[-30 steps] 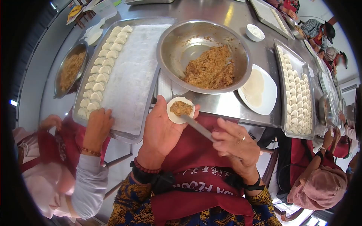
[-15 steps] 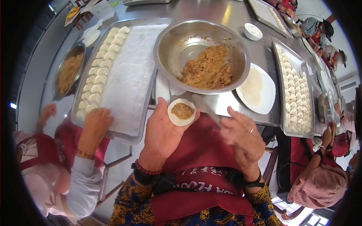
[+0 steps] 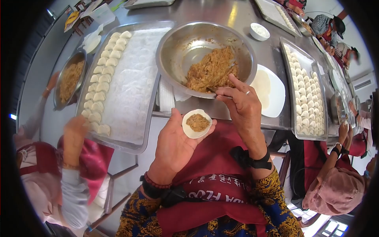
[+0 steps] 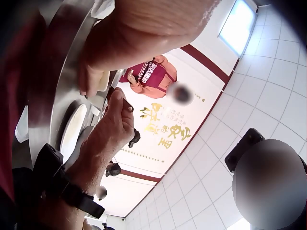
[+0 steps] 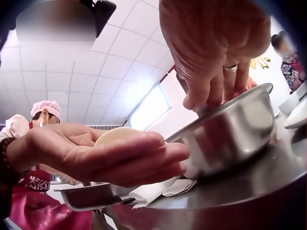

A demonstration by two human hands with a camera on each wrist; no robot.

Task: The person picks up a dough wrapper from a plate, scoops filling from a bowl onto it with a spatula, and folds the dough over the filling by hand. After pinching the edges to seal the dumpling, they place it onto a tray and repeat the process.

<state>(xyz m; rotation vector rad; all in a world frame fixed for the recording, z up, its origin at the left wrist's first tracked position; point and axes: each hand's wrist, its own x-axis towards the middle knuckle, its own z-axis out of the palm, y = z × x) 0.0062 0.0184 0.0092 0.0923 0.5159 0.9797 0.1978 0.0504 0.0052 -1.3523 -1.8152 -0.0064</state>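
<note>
In the head view my left hand [image 3: 173, 144] lies palm up, its fingers under a round dough wrapper [image 3: 189, 131] with a mound of filling [image 3: 197, 122] at its middle. My right hand [image 3: 245, 108] pinches a thin metal tool [image 3: 224, 96] at the near rim of the steel bowl [image 3: 164, 81], the tool's far end in the brown filling [image 3: 211, 69]. The right wrist view shows the wrapper [image 5: 117, 135] resting on the left hand [image 5: 96, 153], while the right hand [image 5: 216, 52] reaches down over the bowl's wall [image 5: 230, 139].
A tray [image 3: 134, 100] of folded dumplings stands left of the bowl, another tray [image 3: 311, 137] at the right. Beside the bowl are a plate [image 3: 278, 98] with wrappers and a small white bowl [image 3: 259, 37]. A neighbour's hand [image 3: 75, 130] is by the left tray's corner.
My right hand has moved up and forward from near the wrapper, bringing the tool into the bowl. The left hand with the wrapper has shifted slightly right and nearer my body. The neighbour's hand moved left.
</note>
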